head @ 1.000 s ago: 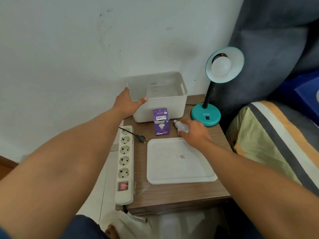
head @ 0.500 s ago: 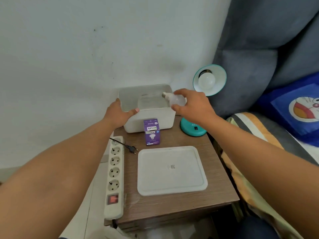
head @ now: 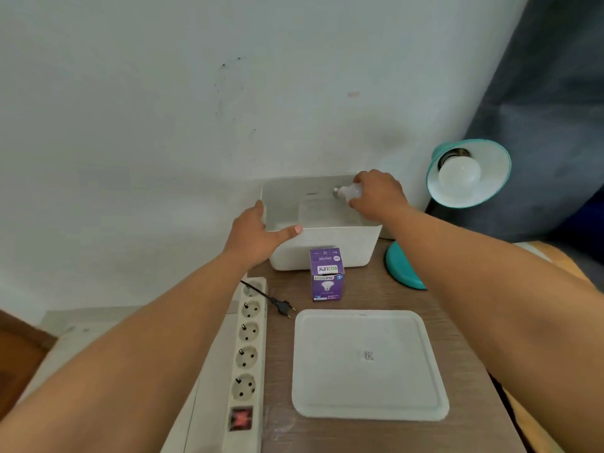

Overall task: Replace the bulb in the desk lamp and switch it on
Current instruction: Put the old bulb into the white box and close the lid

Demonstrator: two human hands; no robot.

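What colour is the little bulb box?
The bulb box is purple, clearest in the head view.

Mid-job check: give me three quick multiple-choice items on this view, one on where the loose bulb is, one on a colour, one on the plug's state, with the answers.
1. Where is the loose bulb?
A. On the flat white lid
B. In the right hand, over the white bin
C. On the floor

2. What colour is the bulb carton?
A. Purple
B. Teal
C. Red

3. What state is the plug in?
A. Pushed into a socket
B. Hanging off the edge
C. Lying loose on the table

Answers: 1 B, the fingers wrap the bulb above the bin's opening; 2 A, its sides are purple with white print; 3 C, its prongs are bare beside the power strip.
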